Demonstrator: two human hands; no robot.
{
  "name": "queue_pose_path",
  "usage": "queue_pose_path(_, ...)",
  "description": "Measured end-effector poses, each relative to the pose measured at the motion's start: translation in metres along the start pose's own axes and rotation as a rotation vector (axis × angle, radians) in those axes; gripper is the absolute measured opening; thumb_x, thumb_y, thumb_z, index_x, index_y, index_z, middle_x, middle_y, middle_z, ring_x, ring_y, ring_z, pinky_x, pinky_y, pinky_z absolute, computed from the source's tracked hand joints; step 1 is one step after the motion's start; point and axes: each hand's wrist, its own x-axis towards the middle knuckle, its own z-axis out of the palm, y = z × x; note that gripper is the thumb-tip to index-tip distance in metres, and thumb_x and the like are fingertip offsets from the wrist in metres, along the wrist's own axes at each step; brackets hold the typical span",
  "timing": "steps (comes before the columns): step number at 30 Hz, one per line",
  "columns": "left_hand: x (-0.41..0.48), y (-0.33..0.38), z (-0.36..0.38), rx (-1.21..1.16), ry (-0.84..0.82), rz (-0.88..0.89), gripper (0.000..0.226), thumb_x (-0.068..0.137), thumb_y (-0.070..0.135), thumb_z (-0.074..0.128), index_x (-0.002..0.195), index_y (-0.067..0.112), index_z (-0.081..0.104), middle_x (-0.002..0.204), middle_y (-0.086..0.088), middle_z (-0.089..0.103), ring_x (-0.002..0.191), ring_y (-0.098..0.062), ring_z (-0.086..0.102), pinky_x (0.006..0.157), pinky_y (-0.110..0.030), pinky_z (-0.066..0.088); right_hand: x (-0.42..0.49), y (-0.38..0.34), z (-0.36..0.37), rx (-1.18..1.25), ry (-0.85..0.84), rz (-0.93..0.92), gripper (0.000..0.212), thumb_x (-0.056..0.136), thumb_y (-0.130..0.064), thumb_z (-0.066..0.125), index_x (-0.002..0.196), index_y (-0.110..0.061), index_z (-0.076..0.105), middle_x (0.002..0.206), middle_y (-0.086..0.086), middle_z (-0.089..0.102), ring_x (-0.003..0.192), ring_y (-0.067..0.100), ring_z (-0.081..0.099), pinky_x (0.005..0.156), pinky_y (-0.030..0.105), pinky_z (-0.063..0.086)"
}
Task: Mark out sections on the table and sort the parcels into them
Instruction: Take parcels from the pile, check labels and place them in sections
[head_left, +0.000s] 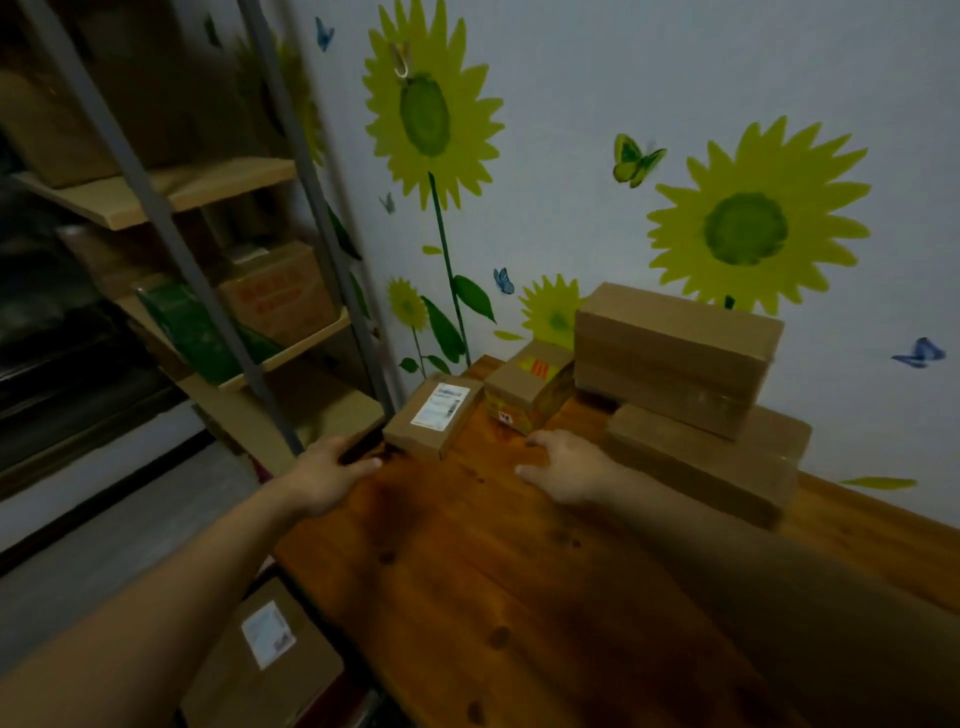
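A wooden table (519, 597) holds several cardboard parcels at its far end. A flat parcel with a white label (434, 415) lies at the far left corner. Beside it sits a small box with yellow and orange print (524, 387). A large brown box (675, 353) is stacked on a long flat one (696, 462) by the wall. My left hand (332, 473) is at the table's left edge, thumb on top and fingers curled over the dark edge, just in front of the labelled parcel. My right hand (566, 467) hovers low over the table with fingers spread, holding nothing, near the printed box.
A metal shelf rack (171, 244) with boxes and a green packet stands left of the table. Another labelled parcel (260, 654) lies on the floor below the table's left edge. The wall with sunflower stickers (737, 228) runs behind the parcels.
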Motion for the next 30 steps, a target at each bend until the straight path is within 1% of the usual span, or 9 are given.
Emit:
queue_pose_path(5, 0.103, -0.021, -0.021, 0.025, -0.072, -0.064, 0.050, 0.097, 0.028, 0.049, 0.143, 0.016, 0.033, 0.142, -0.012, 0.040, 0.113, -0.021, 0.044, 0.088, -0.029, 0.033, 0.083, -0.024, 0.021, 0.180, -0.042, 0.100, 0.057, 0.094, -0.041, 0.054, 0.145, -0.028, 0.032, 0.149, 0.006, 0.035, 0.128, 0.025, 0.044, 0.103, 0.040, 0.042)
queue_pose_path(9, 0.180, -0.043, -0.021, 0.025, -0.136, -0.126, 0.065, 0.093, 0.035, 0.055, 0.148, 0.020, 0.025, 0.148, -0.010, 0.037, 0.127, -0.028, 0.045, 0.104, -0.038, 0.037, 0.139, -0.035, 0.046, 0.319, -0.059, 0.153, 0.038, 0.096, -0.035, 0.052, 0.132, -0.023, 0.045, 0.123, 0.001, 0.052, 0.094, 0.010, 0.053, 0.082, 0.029, 0.049)
queue_pose_path(11, 0.218, -0.055, -0.015, 0.039, -0.188, -0.112, 0.064, 0.092, 0.036, 0.056, 0.147, 0.019, 0.028, 0.145, -0.008, 0.042, 0.125, -0.027, 0.047, 0.104, -0.040, 0.039, 0.167, -0.041, 0.063, 0.395, -0.072, 0.223, 0.044, 0.096, -0.034, 0.052, 0.136, -0.018, 0.042, 0.122, 0.002, 0.050, 0.102, 0.016, 0.055, 0.083, 0.030, 0.048)
queue_pose_path(14, 0.263, -0.068, 0.000, 0.038, -0.238, -0.078, 0.058, 0.095, 0.029, 0.054, 0.146, 0.013, 0.030, 0.145, -0.010, 0.041, 0.127, -0.027, 0.045, 0.093, -0.029, 0.037, 0.204, -0.053, 0.088, 0.490, -0.058, 0.327, 0.059, 0.095, -0.035, 0.055, 0.146, -0.016, 0.032, 0.145, 0.008, 0.041, 0.125, 0.023, 0.048, 0.094, 0.032, 0.045)
queue_pose_path(18, 0.319, -0.091, 0.014, 0.009, -0.289, -0.030, 0.070, 0.092, 0.038, 0.056, 0.149, 0.020, 0.021, 0.148, -0.008, 0.037, 0.128, -0.031, 0.044, 0.097, -0.035, 0.041, 0.236, -0.070, 0.114, 0.781, 0.010, 0.370, 0.056, 0.095, -0.030, 0.055, 0.145, -0.024, 0.030, 0.143, 0.002, 0.044, 0.106, 0.008, 0.051, 0.077, 0.019, 0.041)
queue_pose_path(20, 0.339, -0.102, 0.018, -0.074, -0.357, -0.054, 0.073, 0.091, 0.038, 0.058, 0.150, 0.024, 0.017, 0.146, -0.006, 0.040, 0.128, -0.031, 0.044, 0.102, -0.040, 0.041, 0.247, -0.079, 0.124, 0.892, 0.048, 0.354, 0.055, 0.094, -0.028, 0.057, 0.143, -0.029, 0.032, 0.140, -0.001, 0.048, 0.103, 0.006, 0.051, 0.076, 0.018, 0.044)
queue_pose_path(23, 0.349, -0.109, 0.025, -0.129, -0.429, -0.077, 0.048, 0.096, 0.026, 0.052, 0.141, 0.013, 0.040, 0.139, -0.010, 0.049, 0.124, -0.028, 0.049, 0.099, -0.036, 0.040, 0.256, -0.091, 0.133, 0.902, 0.106, 0.334, 0.052, 0.095, -0.026, 0.057, 0.142, -0.024, 0.035, 0.135, -0.007, 0.050, 0.117, 0.010, 0.051, 0.071, 0.006, 0.042)
queue_pose_path(27, 0.348, -0.115, 0.019, -0.133, -0.327, -0.061, 0.043, 0.096, 0.019, 0.052, 0.135, 0.007, 0.041, 0.134, -0.015, 0.051, 0.116, -0.031, 0.052, 0.083, -0.035, 0.044, 0.259, -0.106, 0.132, 0.847, 0.172, 0.488, 0.032, 0.097, -0.020, 0.052, 0.128, -0.021, 0.048, 0.124, 0.002, 0.060, 0.104, 0.017, 0.061, 0.078, 0.025, 0.052)
queue_pose_path(30, 0.345, -0.116, 0.006, -0.246, -0.319, -0.009, 0.045, 0.094, 0.014, 0.055, 0.135, 0.013, 0.038, 0.134, -0.012, 0.049, 0.115, -0.029, 0.051, 0.083, -0.036, 0.046, 0.254, -0.114, 0.127, 0.768, 0.254, 0.527, 0.028, 0.094, -0.015, 0.055, 0.122, -0.020, 0.052, 0.117, 0.004, 0.062, 0.099, 0.018, 0.062, 0.077, 0.029, 0.054)
